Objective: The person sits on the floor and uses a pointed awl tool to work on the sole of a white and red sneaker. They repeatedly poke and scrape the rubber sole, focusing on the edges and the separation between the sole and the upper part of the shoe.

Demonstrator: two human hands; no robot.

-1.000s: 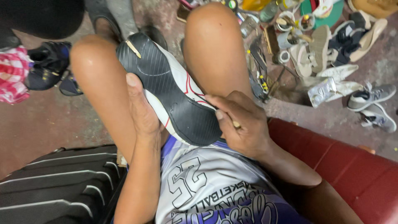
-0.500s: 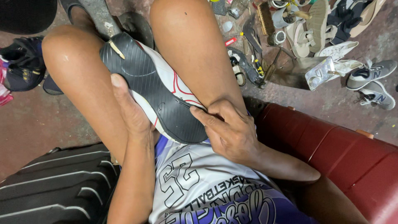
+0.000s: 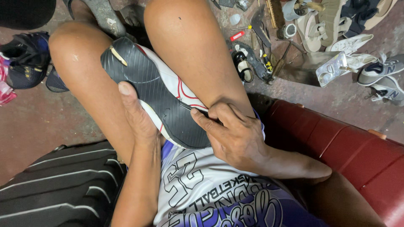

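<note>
A white sneaker with red lines and a dark grooved sole (image 3: 153,90) lies sole-up between my bare knees. My left hand (image 3: 136,115) grips its left edge, thumb lying along the sole. My right hand (image 3: 231,134) presses on the shoe's right edge near the heel, index finger on the seam between sole and upper. Whether a tool sits under those fingers is hidden. A small pale sliver is stuck in the sole near the toe (image 3: 118,56).
A red padded seat (image 3: 349,147) is at my right, a black ribbed case (image 3: 54,185) at lower left. Tools, a brush, tape rolls and several shoes (image 3: 378,71) litter the floor at upper right. Dark shoes (image 3: 23,59) lie at far left.
The view has shifted a little down and left. My right hand slid along the shoe's right edge, staying pressed at the seam. My left hand keeps its hold.
</note>
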